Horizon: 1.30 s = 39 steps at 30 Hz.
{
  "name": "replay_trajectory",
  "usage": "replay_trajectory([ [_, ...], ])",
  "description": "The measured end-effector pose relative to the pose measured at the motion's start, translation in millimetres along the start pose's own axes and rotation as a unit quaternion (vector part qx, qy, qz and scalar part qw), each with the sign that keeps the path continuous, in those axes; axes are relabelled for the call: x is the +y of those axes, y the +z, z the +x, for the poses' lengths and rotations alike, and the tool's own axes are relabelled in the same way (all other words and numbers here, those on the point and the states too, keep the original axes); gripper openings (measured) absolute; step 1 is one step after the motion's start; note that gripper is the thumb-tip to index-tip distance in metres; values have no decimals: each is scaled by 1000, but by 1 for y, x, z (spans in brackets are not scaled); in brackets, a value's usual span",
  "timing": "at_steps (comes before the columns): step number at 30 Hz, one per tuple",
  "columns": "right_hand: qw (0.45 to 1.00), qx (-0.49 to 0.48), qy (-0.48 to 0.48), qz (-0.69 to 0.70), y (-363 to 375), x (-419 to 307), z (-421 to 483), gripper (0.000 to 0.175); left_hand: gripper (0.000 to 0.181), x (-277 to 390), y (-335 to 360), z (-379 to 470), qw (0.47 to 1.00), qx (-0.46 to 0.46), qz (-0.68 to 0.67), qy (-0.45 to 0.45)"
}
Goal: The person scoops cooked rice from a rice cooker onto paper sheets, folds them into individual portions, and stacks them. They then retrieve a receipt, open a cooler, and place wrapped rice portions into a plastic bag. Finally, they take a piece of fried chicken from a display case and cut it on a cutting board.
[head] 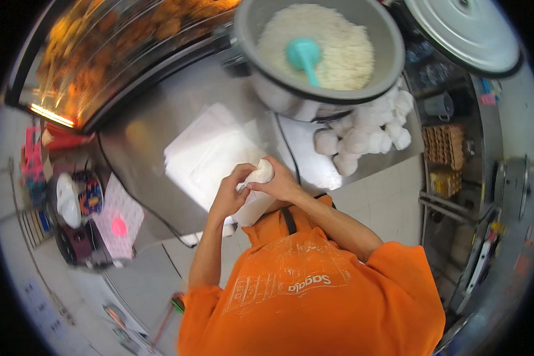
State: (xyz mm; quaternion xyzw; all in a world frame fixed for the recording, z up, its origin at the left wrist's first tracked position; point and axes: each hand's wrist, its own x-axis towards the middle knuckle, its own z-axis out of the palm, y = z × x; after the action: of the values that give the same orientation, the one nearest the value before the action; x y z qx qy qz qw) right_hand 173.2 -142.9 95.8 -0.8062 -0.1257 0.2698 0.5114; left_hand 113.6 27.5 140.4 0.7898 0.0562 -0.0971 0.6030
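Observation:
Between my two hands is a small white wrapped bundle (261, 172), round at the top and pinched at its lower left. My left hand (232, 191) pinches the gathered side with its fingertips. Around the round part curls my right hand (281, 181). Just beyond them a stack of white paper sheets (204, 151) lies on the steel table. A large pot of cooked white rice (347, 49) stands at the top, with a turquoise scoop (303, 53) in the rice. Several similar white wrapped bundles (358, 140) are piled at the table's right end, beside the pot.
A lit glass display case (115, 58) with fried food stands at the upper left. A black cable (133, 196) crosses the steel table (151, 111). The pot's lid (467, 31) is at the upper right. Egg trays (443, 142) sit on a shelf at the right.

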Motion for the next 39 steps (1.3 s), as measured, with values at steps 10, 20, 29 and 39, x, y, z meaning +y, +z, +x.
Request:
replay_trajectory([
  [10, 928, 133, -137, 318, -168, -37, -7, 44, 29, 90, 152, 113, 810, 28, -554, -191],
  [20, 825, 548, 127, 47, -287, 135, 20, 49, 22, 43, 241, 106, 883, -194, -272, -330],
  [29, 845, 485, 224, 27, -314, 122, -6, 54, 19, 3, 129, 91, 890, 91, -310, -323],
  [39, 812, 548, 196, 49, -312, 172, -14, 46, 20, -33, 110, 51, 852, 171, -349, -352],
])
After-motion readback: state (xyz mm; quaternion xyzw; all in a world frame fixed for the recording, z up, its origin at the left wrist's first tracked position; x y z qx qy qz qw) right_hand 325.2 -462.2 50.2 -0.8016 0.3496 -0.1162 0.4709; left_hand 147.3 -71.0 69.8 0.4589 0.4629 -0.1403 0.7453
